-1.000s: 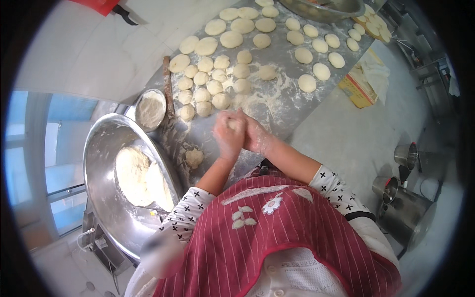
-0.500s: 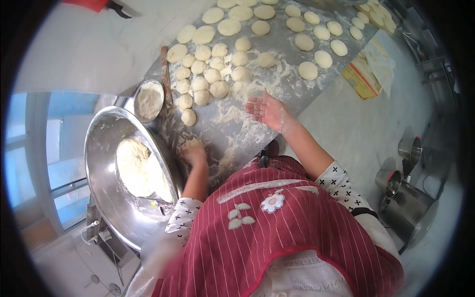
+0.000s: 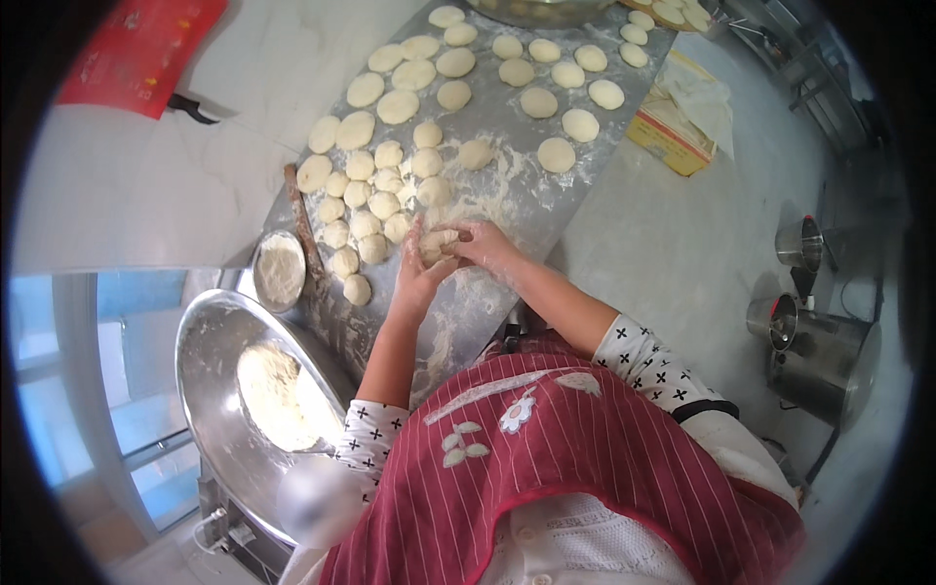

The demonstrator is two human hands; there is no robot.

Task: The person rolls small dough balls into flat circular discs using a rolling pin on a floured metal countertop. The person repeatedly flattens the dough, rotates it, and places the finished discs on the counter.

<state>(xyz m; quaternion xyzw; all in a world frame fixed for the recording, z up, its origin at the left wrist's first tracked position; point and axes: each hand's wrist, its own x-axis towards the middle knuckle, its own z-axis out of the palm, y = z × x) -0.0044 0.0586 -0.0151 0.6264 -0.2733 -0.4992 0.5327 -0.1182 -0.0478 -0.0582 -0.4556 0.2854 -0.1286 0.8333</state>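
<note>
Just over the floured grey work surface point(image 3: 497, 210), a lump of dough point(image 3: 439, 244) is between my two hands. My left hand point(image 3: 417, 268) cups its near left side, thumb and fingers around it. My right hand point(image 3: 485, 246) has its fingers curled over the dough from the right. Several round dough balls point(image 3: 366, 224) sit in a cluster to the left and beyond my hands. Past them lie several flattened dough rounds point(image 3: 397, 106), spreading toward the far edge.
A large steel bowl point(image 3: 210, 361) with a mass of dough point(image 3: 273, 390) stands at lower left. Beside it are a small bowl of flour point(image 3: 280, 271) and a wooden rolling pin point(image 3: 304, 219). A knife point(image 3: 192, 107), a red sheet point(image 3: 146, 54) and a yellow box point(image 3: 668, 139) lie farther off.
My left hand has come up from beside the large bowl, and my right hand has moved in to meet it. Both now hold the dough. The view has shifted.
</note>
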